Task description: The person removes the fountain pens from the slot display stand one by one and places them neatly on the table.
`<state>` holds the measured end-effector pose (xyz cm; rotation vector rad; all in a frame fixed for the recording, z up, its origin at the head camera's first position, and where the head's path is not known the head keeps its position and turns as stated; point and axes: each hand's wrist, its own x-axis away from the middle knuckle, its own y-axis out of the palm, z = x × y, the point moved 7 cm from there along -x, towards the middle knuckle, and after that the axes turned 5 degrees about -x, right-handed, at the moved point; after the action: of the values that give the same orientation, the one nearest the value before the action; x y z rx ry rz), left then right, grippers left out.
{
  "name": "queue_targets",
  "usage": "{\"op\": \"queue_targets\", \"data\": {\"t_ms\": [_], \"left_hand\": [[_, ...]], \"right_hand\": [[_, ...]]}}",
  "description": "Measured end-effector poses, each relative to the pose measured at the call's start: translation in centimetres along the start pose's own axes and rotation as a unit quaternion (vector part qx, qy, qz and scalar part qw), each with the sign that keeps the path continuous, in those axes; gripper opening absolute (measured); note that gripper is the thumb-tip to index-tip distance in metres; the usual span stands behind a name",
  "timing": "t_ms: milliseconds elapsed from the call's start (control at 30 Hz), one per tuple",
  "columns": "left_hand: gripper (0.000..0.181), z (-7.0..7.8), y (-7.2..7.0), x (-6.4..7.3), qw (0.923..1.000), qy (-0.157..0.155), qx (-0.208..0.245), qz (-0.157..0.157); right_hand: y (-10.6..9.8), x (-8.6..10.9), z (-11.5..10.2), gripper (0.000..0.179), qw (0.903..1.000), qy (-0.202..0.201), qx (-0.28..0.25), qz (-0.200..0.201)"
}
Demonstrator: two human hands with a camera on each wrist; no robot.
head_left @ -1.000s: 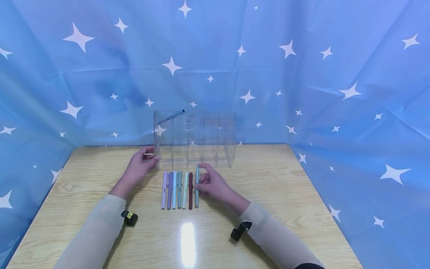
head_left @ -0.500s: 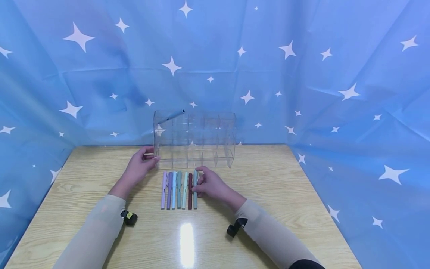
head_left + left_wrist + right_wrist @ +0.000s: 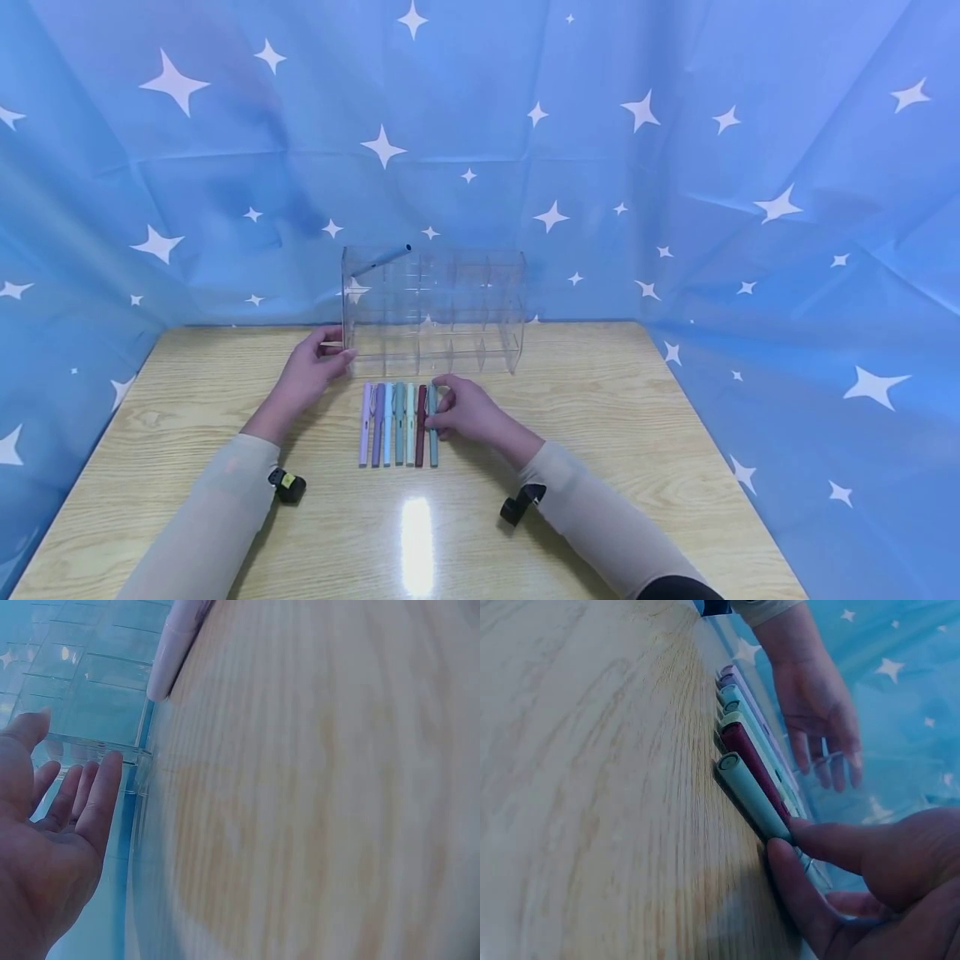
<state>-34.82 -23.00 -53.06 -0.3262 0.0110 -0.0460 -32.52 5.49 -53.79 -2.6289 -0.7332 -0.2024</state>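
In the head view my right hand [image 3: 472, 412] pinches a teal pen [image 3: 433, 446] between thumb and fingers. The pen lies on the table at the right end of a row, close beside a dark red pen [image 3: 421, 425]. In the right wrist view my thumb and finger grip the teal pen [image 3: 754, 799] along its side. My left hand [image 3: 309, 371] touches the left side of a clear acrylic organizer [image 3: 435, 354], its thumb near the front corner. Its fingers look fairly straight in the left wrist view, close to the organizer's wall [image 3: 105, 742].
Left of the dark red pen lie a pale green pen [image 3: 411, 425], another teal pen [image 3: 400, 425], a light blue pen [image 3: 388, 425], a purple pen [image 3: 378, 425] and a lilac pen [image 3: 365, 425]. A blue pen [image 3: 382, 260] slants across the organizer's top. Behind hangs a starry curtain [image 3: 480, 125].
My right hand has moved left and a little toward me with the teal pen, closing the space beside the dark red pen, which sits slightly further left. The left hand stays at the organizer.
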Motion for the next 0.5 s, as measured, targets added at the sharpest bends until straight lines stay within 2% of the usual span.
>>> {"op": "queue_targets", "data": {"t_ms": [100, 500], "left_hand": [[0.064, 0.02, -0.01, -0.04, 1.0, 0.002, 0.001, 0.001], [0.063, -0.15, -0.04, -0.16, 1.0, 0.009, 0.004, 0.002]], "right_hand": [[-0.02, 0.11, 0.04, 0.084, 1.0, -0.008, 0.006, -0.001], [-0.42, 0.95, 0.54, 0.082, 0.9982, -0.027, -0.046, 0.027]]}}
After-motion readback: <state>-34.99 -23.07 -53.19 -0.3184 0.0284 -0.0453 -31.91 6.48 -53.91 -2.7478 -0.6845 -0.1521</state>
